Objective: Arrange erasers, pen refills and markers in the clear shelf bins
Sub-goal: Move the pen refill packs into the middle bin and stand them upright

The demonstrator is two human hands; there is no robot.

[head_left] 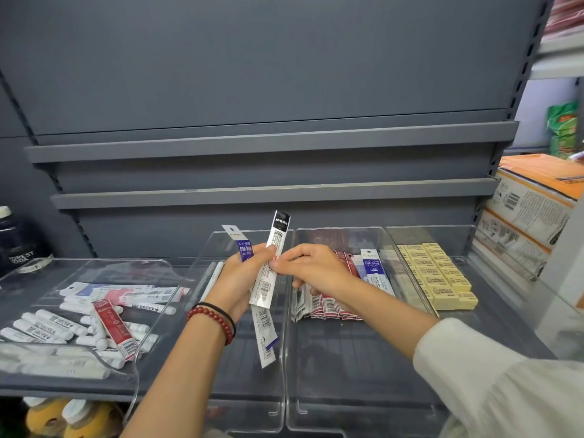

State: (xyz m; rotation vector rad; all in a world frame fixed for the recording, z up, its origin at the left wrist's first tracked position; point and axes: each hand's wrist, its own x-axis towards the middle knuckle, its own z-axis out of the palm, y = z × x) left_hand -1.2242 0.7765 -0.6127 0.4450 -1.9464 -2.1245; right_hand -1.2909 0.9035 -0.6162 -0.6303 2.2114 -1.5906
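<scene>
My left hand (243, 276) grips a fan of pen refill packs, blue-label pack (245, 248) included, mid-frame above the centre bin (252, 403). My right hand (313, 270) pinches the black-top pack (264, 289), probably to pull it out for sorting. Red refills (328, 309) sit right of centre under my forearm, erasers (439, 273) far right, markers (57, 327) lower left with a stray red pack (113, 327) among them.
</scene>
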